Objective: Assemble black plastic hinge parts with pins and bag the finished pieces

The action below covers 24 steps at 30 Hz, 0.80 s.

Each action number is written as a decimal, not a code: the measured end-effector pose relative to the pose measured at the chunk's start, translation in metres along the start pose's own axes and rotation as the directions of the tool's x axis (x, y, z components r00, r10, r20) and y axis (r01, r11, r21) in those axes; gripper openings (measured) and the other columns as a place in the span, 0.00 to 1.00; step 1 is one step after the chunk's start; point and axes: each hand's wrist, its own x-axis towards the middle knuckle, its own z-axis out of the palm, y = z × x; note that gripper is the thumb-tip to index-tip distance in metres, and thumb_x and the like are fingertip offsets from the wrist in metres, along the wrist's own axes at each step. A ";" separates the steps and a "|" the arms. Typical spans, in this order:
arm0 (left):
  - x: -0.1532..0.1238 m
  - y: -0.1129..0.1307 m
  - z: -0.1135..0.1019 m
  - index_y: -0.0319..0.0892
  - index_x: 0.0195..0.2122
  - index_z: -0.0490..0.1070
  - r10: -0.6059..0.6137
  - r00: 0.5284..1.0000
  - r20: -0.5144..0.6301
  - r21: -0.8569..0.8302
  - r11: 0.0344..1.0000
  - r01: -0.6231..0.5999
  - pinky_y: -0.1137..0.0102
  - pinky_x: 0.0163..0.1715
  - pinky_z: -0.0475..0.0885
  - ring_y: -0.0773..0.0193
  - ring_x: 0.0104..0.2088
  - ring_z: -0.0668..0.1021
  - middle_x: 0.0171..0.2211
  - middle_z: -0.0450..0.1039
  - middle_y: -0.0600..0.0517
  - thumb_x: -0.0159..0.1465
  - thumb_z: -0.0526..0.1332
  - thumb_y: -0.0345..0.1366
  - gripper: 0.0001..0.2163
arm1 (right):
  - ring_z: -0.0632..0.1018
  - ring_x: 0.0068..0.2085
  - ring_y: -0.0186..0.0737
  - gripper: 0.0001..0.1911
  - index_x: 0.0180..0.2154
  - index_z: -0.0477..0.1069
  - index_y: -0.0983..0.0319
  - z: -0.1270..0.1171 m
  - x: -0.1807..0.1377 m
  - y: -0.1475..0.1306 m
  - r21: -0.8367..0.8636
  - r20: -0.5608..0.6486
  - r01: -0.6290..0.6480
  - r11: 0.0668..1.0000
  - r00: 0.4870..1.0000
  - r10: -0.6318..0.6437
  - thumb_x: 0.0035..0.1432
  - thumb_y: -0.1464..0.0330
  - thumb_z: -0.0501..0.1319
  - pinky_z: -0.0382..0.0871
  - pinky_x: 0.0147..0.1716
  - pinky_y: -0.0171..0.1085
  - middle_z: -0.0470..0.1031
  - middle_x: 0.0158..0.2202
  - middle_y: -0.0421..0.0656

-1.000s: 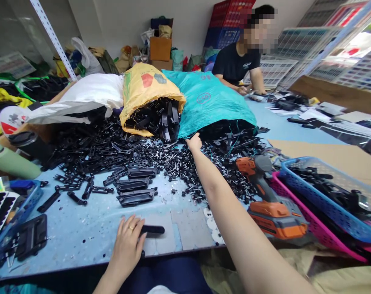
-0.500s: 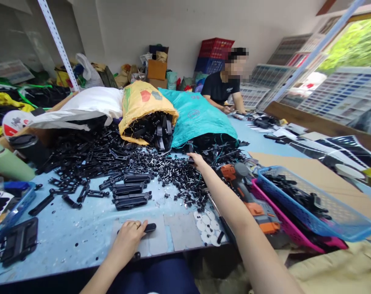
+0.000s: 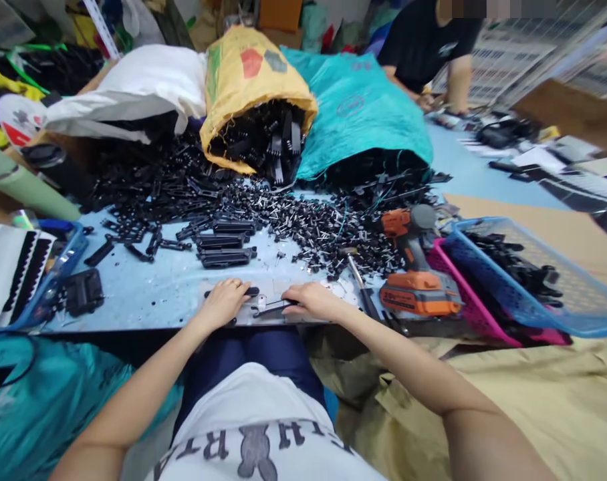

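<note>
My left hand is closed over a black plastic bar lying at the table's front edge; its rounded end sticks out past the fingers. Facing it from the right, my right hand grips a long black plastic part with a forked left end. This part is low over the grey work plate, and whether it touches the plate I cannot tell. Just behind the hands lie several folded black plastic arms in a stack. Loose black screw-like pieces are heaped behind them.
White, yellow and teal sacks stand behind the heap. At right are a hammer, an orange cordless drill and a blue basket. Another blue basket is at left. A co-worker sits across.
My right hand has come back from the mouth of the teal sack to the front edge, now with a long black part. The left hand stays on its bar. The view has tilted down.
</note>
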 end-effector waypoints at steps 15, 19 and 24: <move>-0.001 0.007 0.002 0.41 0.44 0.63 0.038 0.989 -0.143 -0.182 0.981 -0.064 0.65 0.38 0.67 0.56 0.40 0.74 0.38 0.71 0.47 0.57 0.59 0.50 0.20 | 0.72 0.34 0.39 0.21 0.41 0.67 0.62 0.001 0.008 -0.052 -0.446 -0.160 -0.111 0.888 0.986 0.043 0.66 0.57 0.42 0.52 0.33 0.37 0.72 0.34 0.47; -0.001 0.006 0.003 0.41 0.42 0.64 0.003 0.986 -0.169 -0.187 0.982 -0.035 0.66 0.38 0.68 0.58 0.38 0.75 0.36 0.71 0.49 0.57 0.60 0.52 0.20 | 0.72 0.33 0.38 0.21 0.40 0.67 0.62 -0.005 0.014 -0.043 -0.472 -0.147 -0.059 0.880 0.989 -0.013 0.66 0.56 0.42 0.51 0.32 0.37 0.72 0.34 0.46; 0.025 0.018 -0.002 0.40 0.45 0.64 0.056 0.998 -0.014 -0.131 0.990 -0.058 0.65 0.40 0.69 0.55 0.44 0.73 0.40 0.72 0.46 0.56 0.58 0.55 0.25 | 0.72 0.33 0.38 0.22 0.39 0.69 0.62 0.007 0.010 -0.009 -0.398 -0.113 -0.020 0.917 0.993 -0.027 0.64 0.53 0.47 0.52 0.31 0.35 0.73 0.31 0.44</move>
